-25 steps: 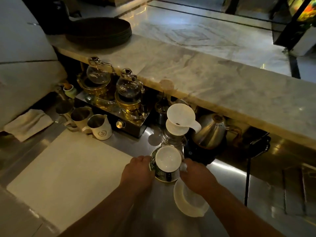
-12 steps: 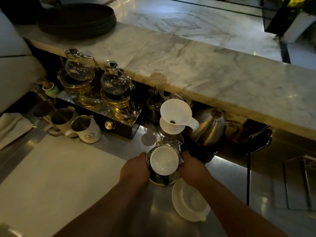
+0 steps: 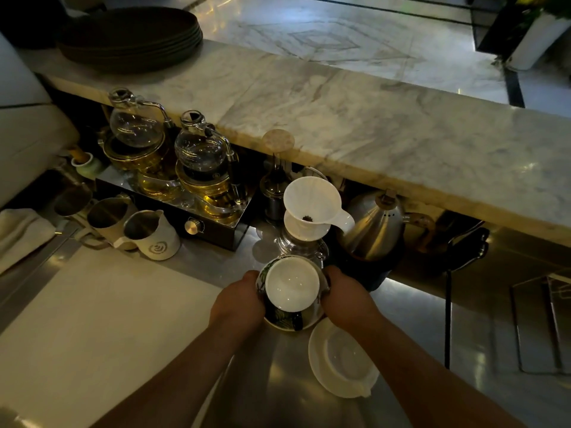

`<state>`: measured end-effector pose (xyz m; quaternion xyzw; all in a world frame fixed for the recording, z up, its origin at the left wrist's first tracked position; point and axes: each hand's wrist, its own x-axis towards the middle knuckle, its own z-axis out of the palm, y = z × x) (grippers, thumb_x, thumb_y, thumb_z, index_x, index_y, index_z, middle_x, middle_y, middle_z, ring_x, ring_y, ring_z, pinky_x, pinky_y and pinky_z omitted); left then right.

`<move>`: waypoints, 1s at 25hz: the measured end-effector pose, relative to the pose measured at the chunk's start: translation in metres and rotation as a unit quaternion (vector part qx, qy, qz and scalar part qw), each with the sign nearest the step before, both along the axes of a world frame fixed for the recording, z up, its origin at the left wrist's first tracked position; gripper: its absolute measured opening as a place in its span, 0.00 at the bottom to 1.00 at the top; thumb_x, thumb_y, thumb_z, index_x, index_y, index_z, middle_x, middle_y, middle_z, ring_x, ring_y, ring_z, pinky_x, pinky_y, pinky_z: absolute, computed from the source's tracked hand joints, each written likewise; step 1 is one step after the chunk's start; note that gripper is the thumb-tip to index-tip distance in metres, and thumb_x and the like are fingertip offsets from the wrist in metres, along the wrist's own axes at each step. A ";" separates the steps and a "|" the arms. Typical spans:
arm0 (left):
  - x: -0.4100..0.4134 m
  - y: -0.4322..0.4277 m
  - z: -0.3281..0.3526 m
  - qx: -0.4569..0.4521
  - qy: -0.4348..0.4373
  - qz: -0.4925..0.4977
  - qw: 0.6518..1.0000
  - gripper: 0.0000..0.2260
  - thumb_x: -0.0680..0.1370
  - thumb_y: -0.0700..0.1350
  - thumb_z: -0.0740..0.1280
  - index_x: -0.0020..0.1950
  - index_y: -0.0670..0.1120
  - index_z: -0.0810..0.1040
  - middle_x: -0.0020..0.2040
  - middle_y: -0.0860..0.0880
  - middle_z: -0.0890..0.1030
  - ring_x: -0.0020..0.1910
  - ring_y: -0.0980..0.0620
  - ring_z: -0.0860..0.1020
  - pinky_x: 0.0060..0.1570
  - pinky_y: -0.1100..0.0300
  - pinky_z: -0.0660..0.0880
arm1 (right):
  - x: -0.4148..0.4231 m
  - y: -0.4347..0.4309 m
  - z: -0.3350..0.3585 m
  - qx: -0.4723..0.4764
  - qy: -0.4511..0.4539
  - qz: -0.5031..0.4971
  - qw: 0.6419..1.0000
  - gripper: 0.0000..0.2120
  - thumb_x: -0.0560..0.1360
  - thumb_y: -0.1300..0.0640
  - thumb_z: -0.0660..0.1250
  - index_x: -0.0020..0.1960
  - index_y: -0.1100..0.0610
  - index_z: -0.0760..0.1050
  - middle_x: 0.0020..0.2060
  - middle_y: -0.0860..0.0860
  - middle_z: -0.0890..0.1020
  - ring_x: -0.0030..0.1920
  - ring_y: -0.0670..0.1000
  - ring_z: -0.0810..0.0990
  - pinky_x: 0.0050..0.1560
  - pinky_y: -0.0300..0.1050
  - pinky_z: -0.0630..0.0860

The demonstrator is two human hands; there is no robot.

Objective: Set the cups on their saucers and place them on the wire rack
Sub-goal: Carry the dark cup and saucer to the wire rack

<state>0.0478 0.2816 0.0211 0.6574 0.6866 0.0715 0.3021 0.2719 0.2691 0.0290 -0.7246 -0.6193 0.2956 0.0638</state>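
Note:
A cup (image 3: 292, 288), white inside with a dark leaf pattern outside, rests on a matching patterned saucer (image 3: 285, 323). My left hand (image 3: 238, 299) grips the left side of the cup and saucer; my right hand (image 3: 347, 299) grips the right side. Both hold the set just above the steel counter (image 3: 411, 319). A white dish with a small spout (image 3: 341, 358) lies on the counter just below my right hand. A wire rack (image 3: 543, 322) shows dimly at the far right on the counter.
Straight ahead stand a white pour-over dripper on a glass server (image 3: 310, 208) and a steel kettle (image 3: 375, 225). Two glass siphon brewers (image 3: 173, 156) and several milk jugs (image 3: 151, 231) sit left. A marble bar top (image 3: 370, 118) overhangs them. A pale mat (image 3: 92, 329) covers the counter left.
The view has tilted slightly, so everything sits a little differently in frame. Both hands have closed in tighter around the cup and saucer, holding them near the same spot.

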 end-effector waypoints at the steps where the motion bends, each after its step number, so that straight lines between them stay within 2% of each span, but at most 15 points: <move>1: -0.001 -0.001 0.003 0.009 -0.006 0.001 1.000 0.13 0.80 0.53 0.62 0.64 0.54 0.73 0.56 0.46 0.83 0.55 0.41 0.81 0.51 0.50 0.76 | 0.001 -0.002 0.003 0.004 0.008 -0.003 1.000 0.10 0.81 0.52 0.62 0.61 0.54 0.74 0.52 0.52 0.83 0.51 0.53 0.82 0.53 0.50 0.80; 4: -0.004 -0.010 0.021 0.038 -0.027 0.005 0.999 0.14 0.81 0.55 0.63 0.65 0.55 0.74 0.56 0.47 0.84 0.54 0.43 0.81 0.48 0.52 0.74 | 0.004 -0.011 0.021 0.015 0.049 -0.023 0.998 0.09 0.81 0.51 0.63 0.59 0.51 0.74 0.49 0.50 0.83 0.48 0.51 0.82 0.53 0.51 0.81; 8: -0.001 -0.029 0.053 0.082 -0.051 0.007 0.995 0.14 0.79 0.55 0.65 0.65 0.56 0.75 0.56 0.49 0.84 0.53 0.45 0.82 0.45 0.54 0.72 | 0.013 -0.034 0.051 0.043 0.079 -0.038 0.995 0.07 0.81 0.52 0.62 0.58 0.46 0.74 0.46 0.45 0.81 0.45 0.46 0.80 0.46 0.42 0.76; 11: 0.010 -0.047 0.080 0.090 -0.062 0.001 0.994 0.16 0.78 0.56 0.66 0.65 0.56 0.76 0.55 0.51 0.84 0.52 0.48 0.82 0.45 0.55 0.73 | 0.027 -0.055 0.078 0.049 0.084 -0.043 0.994 0.13 0.80 0.55 0.65 0.64 0.47 0.74 0.53 0.47 0.82 0.48 0.45 0.78 0.44 0.36 0.71; 13: 0.021 -0.063 0.099 0.092 -0.065 -0.001 0.994 0.16 0.78 0.56 0.67 0.65 0.57 0.77 0.54 0.53 0.84 0.49 0.51 0.81 0.42 0.57 0.72 | 0.041 -0.073 0.099 0.049 0.093 -0.047 0.993 0.16 0.78 0.57 0.66 0.65 0.48 0.74 0.55 0.48 0.83 0.51 0.48 0.80 0.46 0.38 0.72; 16: 0.047 -0.095 0.133 0.089 -0.068 -0.008 0.994 0.16 0.76 0.57 0.68 0.64 0.59 0.77 0.47 0.56 0.82 0.42 0.57 0.76 0.36 0.61 0.69 | 0.075 -0.107 0.130 0.050 0.109 -0.056 0.991 0.18 0.75 0.57 0.68 0.64 0.47 0.75 0.44 0.45 0.82 0.46 0.47 0.80 0.38 0.36 0.71; 18: 0.065 -0.115 0.152 0.074 -0.076 -0.007 0.994 0.16 0.75 0.57 0.68 0.63 0.60 0.77 0.41 0.60 0.78 0.39 0.61 0.76 0.35 0.64 0.69 | 0.095 -0.127 0.146 0.051 0.116 -0.058 0.990 0.19 0.75 0.57 0.69 0.64 0.46 0.75 0.41 0.44 0.81 0.42 0.46 0.80 0.35 0.36 0.70; 21: 0.098 -0.152 0.182 0.055 -0.104 -0.006 0.993 0.16 0.72 0.56 0.70 0.60 0.62 0.78 0.40 0.59 0.81 0.41 0.61 0.80 0.36 0.61 0.73 | 0.131 -0.164 0.174 0.069 0.122 -0.059 0.988 0.18 0.75 0.55 0.69 0.64 0.46 0.76 0.42 0.43 0.81 0.42 0.43 0.81 0.40 0.41 0.76; 25: 0.146 -0.194 0.212 0.065 -0.120 -0.018 0.990 0.13 0.72 0.53 0.71 0.57 0.60 0.79 0.35 0.57 0.84 0.35 0.63 0.81 0.35 0.59 0.74 | 0.178 -0.208 0.206 0.081 0.128 -0.058 0.987 0.18 0.75 0.54 0.69 0.64 0.48 0.77 0.48 0.45 0.81 0.48 0.47 0.82 0.50 0.49 0.81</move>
